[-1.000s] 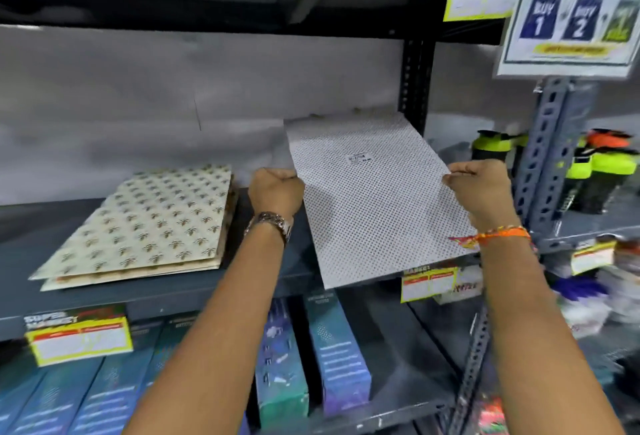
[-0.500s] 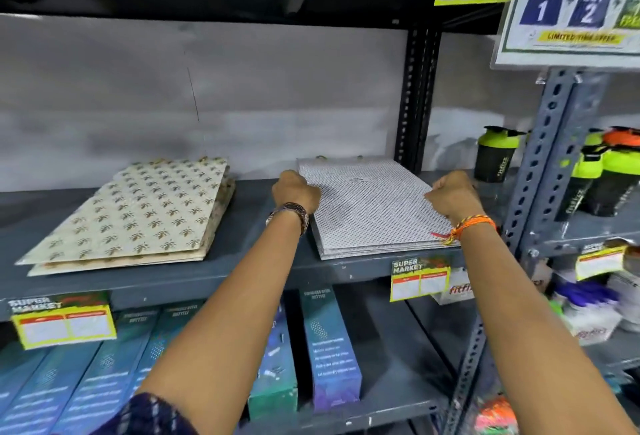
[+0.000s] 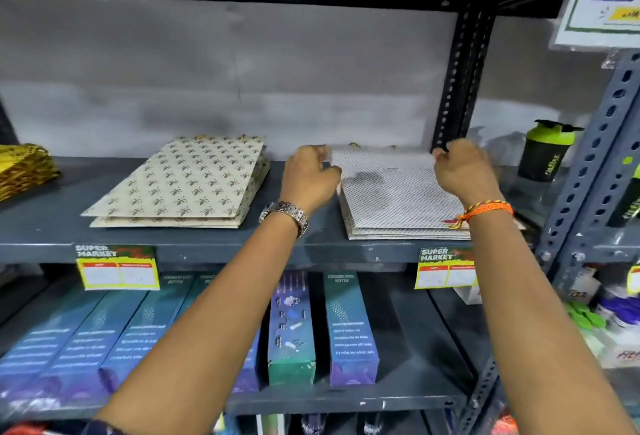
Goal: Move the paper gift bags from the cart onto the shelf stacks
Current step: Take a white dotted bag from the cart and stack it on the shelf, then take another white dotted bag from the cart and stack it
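Two bare arms reach forward from the bottom edge toward a dark grey metal shelf at chest height. On the right part of this shelf lies a flat stack of white dotted paper gift bags, several bags deep, its front edge just behind the shelf lip. The left hand, with a metal watch on its wrist, sits at the stack's left edge, fingers curled downward and touching the top bag near its back corner; motion blur hides whether they pinch the paper or only press on it, so I cannot tell. The right hand, with an orange thread bracelet on its wrist, rests over the stack's right side, fingers bent near the far right corner; here too I cannot tell if it grips or merely touches. To the left, apart from the white stack, lies a second flat stack of cream bags with a gold leaf pattern, angled slightly. Further left, at the edge of view, sits a pile of yellow patterned bags. A black shaker bottle with a green lid stands upright on the neighbouring shelf to the right. Yellow price labels hang from the shelf's front lip. Below, blue, green and purple boxes stand side by side on a lower shelf.
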Tool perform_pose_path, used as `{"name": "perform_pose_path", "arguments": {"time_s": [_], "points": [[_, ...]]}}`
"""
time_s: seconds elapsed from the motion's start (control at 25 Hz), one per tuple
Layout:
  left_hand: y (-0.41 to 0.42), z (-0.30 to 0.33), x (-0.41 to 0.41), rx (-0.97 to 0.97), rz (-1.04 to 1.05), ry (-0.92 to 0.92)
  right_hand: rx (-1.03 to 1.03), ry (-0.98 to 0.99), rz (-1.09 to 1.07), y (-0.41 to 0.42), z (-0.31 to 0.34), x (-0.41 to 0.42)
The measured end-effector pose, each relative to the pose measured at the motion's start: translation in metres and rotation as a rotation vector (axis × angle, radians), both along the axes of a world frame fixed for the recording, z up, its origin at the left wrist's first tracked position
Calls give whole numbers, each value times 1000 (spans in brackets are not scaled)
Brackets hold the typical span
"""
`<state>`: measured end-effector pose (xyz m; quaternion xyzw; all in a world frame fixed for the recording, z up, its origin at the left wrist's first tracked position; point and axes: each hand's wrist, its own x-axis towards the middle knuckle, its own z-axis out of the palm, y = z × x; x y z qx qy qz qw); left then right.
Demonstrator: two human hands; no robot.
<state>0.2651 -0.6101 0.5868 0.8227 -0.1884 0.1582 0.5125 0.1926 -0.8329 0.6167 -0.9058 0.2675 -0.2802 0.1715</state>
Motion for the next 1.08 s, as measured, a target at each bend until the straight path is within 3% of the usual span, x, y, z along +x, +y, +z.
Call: {"name": "perform_pose_path", "arguments": {"time_s": [0.12,0.36,0.48,0.56,0.68,0.76,0.96,1.0,1.08], "points": [[51,-2,-21,87,91,-133,-44,-70,172,62,6,7],[177,-38,-53,156,316,-201,-125,-173,589,200,-18,8],[248,-75,-77,107,419,-251,-205,-241,834,276,-39,4],[295,-116,-92,-29,501,-197,-228,-264,997,326,-59,-4],[354,-187,-118,-176,643,-26,-232,-274,1205,383,-97,-19],[431,-256,-145,-265,841,190,-190,-201,1407,459,-146,-18],[519,-384,-193,-376,1114,703,-230,91,1615,563,-256,-13],[528,-410,-203,-437,1138,824,-246,193,1664,580,-280,-10],[541,-461,-228,-748,1136,1039,-282,384,1748,615,-335,-1]]}}
